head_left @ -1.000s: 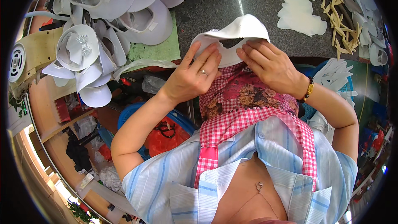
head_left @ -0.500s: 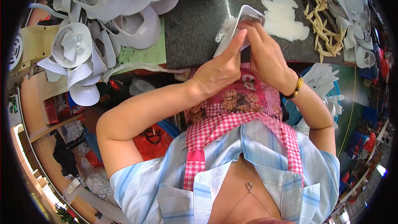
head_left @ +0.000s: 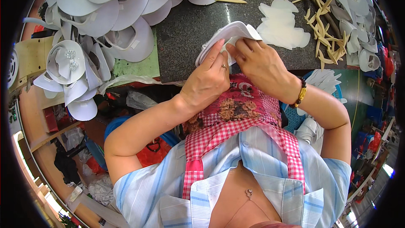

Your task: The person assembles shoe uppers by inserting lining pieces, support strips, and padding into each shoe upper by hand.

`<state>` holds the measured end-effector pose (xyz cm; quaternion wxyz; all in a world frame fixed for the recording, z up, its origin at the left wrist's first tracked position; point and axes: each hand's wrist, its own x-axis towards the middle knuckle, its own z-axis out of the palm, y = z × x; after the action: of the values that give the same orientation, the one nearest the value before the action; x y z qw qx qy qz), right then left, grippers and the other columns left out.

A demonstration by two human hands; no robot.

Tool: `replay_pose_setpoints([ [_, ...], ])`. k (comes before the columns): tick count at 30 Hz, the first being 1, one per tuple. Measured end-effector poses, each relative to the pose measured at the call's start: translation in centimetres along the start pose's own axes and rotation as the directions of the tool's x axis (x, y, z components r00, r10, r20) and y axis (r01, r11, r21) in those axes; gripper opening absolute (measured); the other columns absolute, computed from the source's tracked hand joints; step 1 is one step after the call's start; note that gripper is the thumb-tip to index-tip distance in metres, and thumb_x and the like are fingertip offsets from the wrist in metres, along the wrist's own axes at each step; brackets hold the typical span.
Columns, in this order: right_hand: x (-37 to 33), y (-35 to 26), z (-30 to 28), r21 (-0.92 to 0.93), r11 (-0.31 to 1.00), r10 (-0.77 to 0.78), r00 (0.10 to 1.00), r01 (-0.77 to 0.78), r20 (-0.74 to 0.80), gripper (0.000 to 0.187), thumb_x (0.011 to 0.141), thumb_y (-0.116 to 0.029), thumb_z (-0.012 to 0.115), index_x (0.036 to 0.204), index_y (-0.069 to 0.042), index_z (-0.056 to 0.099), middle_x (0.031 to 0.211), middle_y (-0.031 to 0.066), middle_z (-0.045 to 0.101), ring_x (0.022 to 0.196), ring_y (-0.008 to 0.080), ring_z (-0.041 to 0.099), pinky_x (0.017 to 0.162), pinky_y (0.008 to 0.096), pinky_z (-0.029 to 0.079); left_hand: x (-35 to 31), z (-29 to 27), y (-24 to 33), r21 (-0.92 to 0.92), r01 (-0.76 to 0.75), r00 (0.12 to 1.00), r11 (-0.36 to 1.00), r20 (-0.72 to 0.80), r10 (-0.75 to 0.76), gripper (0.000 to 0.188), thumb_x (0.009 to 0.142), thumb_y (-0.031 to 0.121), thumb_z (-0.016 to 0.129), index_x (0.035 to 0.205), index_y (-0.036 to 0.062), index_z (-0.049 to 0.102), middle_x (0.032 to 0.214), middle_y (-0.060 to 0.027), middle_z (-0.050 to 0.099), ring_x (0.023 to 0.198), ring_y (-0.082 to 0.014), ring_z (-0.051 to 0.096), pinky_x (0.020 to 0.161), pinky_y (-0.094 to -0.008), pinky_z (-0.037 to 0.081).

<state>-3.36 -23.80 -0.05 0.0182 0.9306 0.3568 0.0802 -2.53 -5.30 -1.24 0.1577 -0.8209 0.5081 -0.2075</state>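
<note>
Between my hands, over the table's front edge, is a white shoe upper (head_left: 230,31), bent into a curve. My left hand (head_left: 206,80) grips its left end, the thumb pressed along the outer face. The fingers of my right hand (head_left: 263,68) are bent and pinch the right part from the inner side. What lies between the right fingertips is hidden. Just right of the upper is a stack of thin white cut-out pieces (head_left: 282,27) on the dark tabletop (head_left: 181,38).
White shoe uppers (head_left: 130,42) are heaped at the left and far left; one upper (head_left: 65,65) there bears a sparkling bow. Cream crescent strips (head_left: 325,38) lie in a pile at the right. More white uppers (head_left: 358,12) stand beyond them. Below right is a blue basket (head_left: 291,120).
The upper has turned from standing steeply to lying across, its outer curve now facing away from me. My right hand has swung lower and further over, and my left hand has shifted left.
</note>
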Motion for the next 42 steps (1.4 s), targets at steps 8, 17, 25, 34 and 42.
replay_pose_setpoints([
  [8,-0.4,0.8,-0.5,0.067,0.997,-0.048,0.998,0.044,0.049,0.023,0.070,-0.010,0.059,0.088,0.005,0.063,0.095,0.0102,0.055,0.092,0.0219,0.056,0.076,0.0304,0.048,0.0,0.4,0.1,-0.119,0.043,0.998,0.992,-0.041,-0.048,0.035,0.072,0.011,0.053,0.099,-0.0084,0.064,0.074,-0.0091,0.058,0.089,-0.0213,0.060,0.111,-0.0374,0.029],
  [17,-0.9,2.1,0.5,0.046,0.989,-0.137,0.990,0.138,-0.015,0.026,0.067,-0.007,0.061,0.090,0.004,0.061,0.089,0.0114,0.055,0.082,0.0228,0.059,0.069,0.0324,0.051,-0.2,1.5,0.1,-0.181,0.059,0.984,0.982,-0.156,-0.087,0.032,0.071,0.012,0.053,0.096,-0.0061,0.062,0.090,-0.0155,0.063,0.097,-0.0281,0.062,0.105,-0.0411,0.037],
  [25,-2.2,2.6,-0.9,0.969,-0.111,0.548,0.801,-0.219,0.243,0.031,0.089,-0.022,0.063,0.108,0.002,0.060,0.093,0.0034,0.063,0.086,0.0079,0.055,0.076,0.0230,0.046,-0.1,-0.6,0.6,-0.990,0.142,0.660,-0.001,0.095,-0.746,0.023,0.079,-0.006,0.062,0.101,0.0015,0.066,0.098,-0.0119,0.063,0.095,-0.0209,0.061,0.086,-0.0320,0.047],
  [34,0.7,0.2,-3.7,0.952,0.257,0.290,0.953,-0.165,0.087,0.022,0.082,-0.017,0.071,0.091,0.002,0.064,0.071,0.0046,0.060,0.067,0.0060,0.052,0.061,0.0250,0.045,-0.2,-1.0,-2.2,-0.522,-0.219,0.749,-0.824,0.452,-0.485,0.039,0.089,0.023,0.064,0.116,-0.0023,0.053,0.108,-0.0088,0.061,0.101,-0.0148,0.058,0.091,-0.0301,0.045],
  [42,0.3,-1.0,-3.4,0.798,0.581,0.296,0.871,0.162,-0.392,0.018,0.073,-0.012,0.071,0.083,-0.001,0.062,0.070,0.0125,0.057,0.066,0.0328,0.057,0.057,0.0375,0.045,-0.1,-1.1,-0.5,-0.206,-0.442,0.656,-0.873,0.590,-0.471,0.028,0.094,0.023,0.055,0.111,0.0014,0.057,0.100,-0.0081,0.063,0.088,-0.0192,0.058,0.086,-0.0346,0.047],
])
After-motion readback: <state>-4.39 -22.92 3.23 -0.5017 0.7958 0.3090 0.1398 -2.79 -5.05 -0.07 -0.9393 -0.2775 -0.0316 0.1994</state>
